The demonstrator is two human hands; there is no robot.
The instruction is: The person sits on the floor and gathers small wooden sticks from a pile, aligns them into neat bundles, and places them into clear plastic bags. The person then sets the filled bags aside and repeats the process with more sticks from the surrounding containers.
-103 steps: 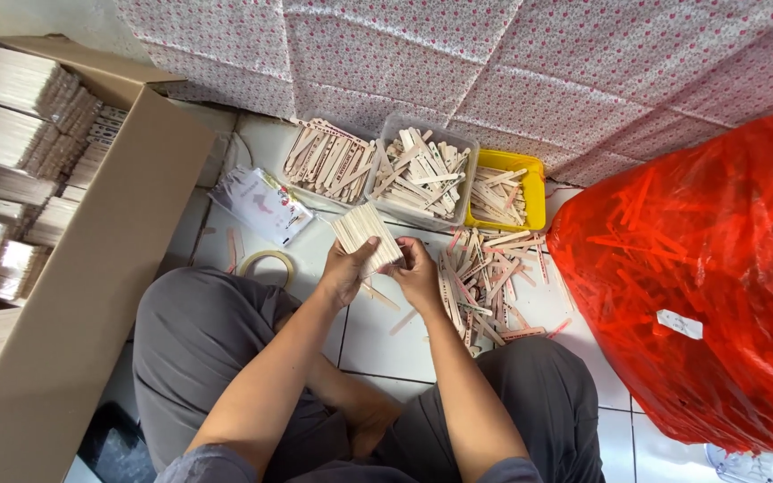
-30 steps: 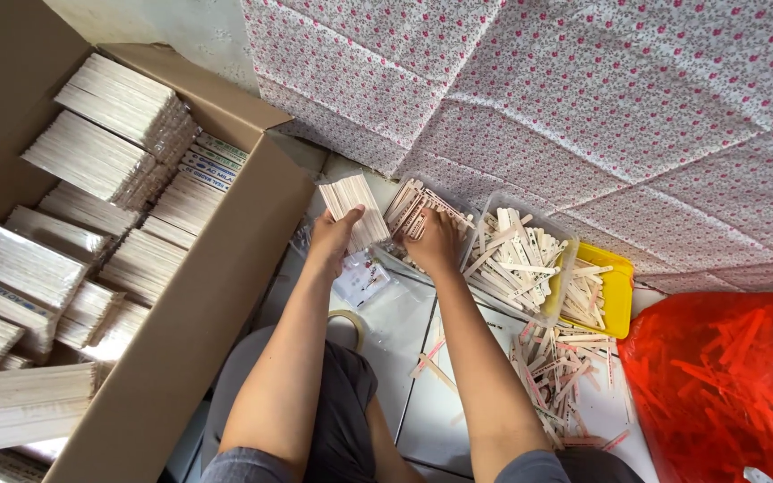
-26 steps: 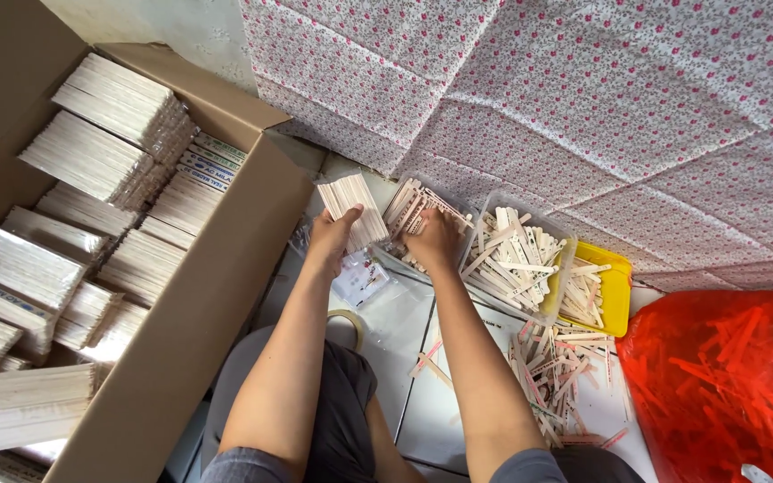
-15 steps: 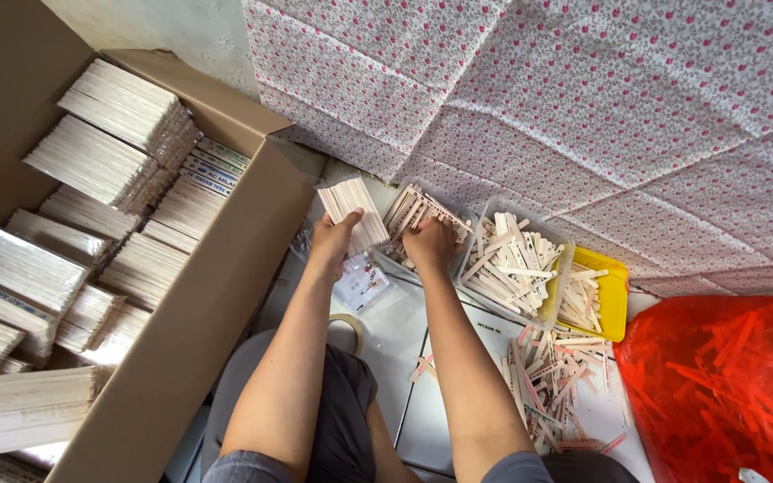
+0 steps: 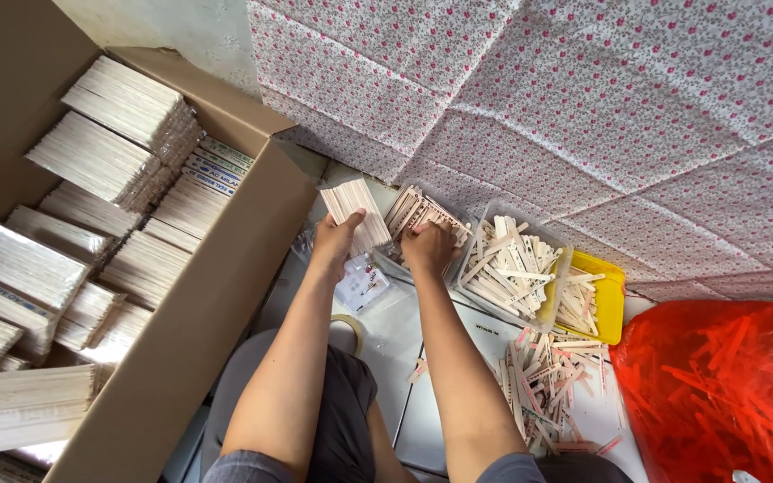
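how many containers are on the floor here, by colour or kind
clear plastic tubs: 2
yellow tray: 1
red plastic bag: 1
cardboard box: 1
total: 5

**Materials and finishes, floor workstation**

Stack of sticks (image 5: 357, 213) in left hand (image 5: 333, 246): pale bare wood, matt. Right hand (image 5: 428, 248) rests on like sticks in a clear plastic tray (image 5: 422, 219), faintly glossy. Second clear tray (image 5: 513, 268), same plastic. Yellow tray (image 5: 613, 309): opaque smooth plastic. Big box (image 5: 199, 322): brown cardboard, matt, slightly fibrous. Bundles inside (image 5: 118, 134): wood under shiny clear film. Red bag (image 5: 717, 385): thin glossy plastic, wrinkled. Backdrop (image 5: 583, 116): printed floral cloth, matt. Floor tiles (image 5: 422, 420): smooth, light sheen.
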